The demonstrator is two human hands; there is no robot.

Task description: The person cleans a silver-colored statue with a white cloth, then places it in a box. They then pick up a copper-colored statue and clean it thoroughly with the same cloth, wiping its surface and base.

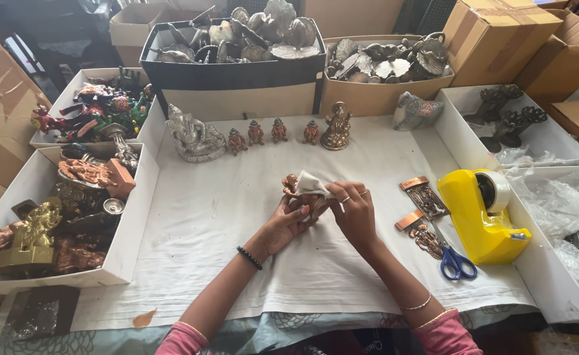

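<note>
My left hand [283, 223] grips a small copper-coloured figurine [292, 185] above the middle of the white cloth-covered table [237, 230]. My right hand [353, 209] presses a small whitish cloth [312, 183] against the figurine's top. A black bead bracelet sits on my left wrist; thin bangles and a ring are on my right.
A row of small painted figures [256, 133], a grey elephant-headed statue [193, 138] and a brass seated statue [337, 127] line the back. Boxes of statues stand left [72, 217] and behind. At right lie a yellow tape dispenser [483, 213], blue scissors [457, 261] and copper plaques [424, 197].
</note>
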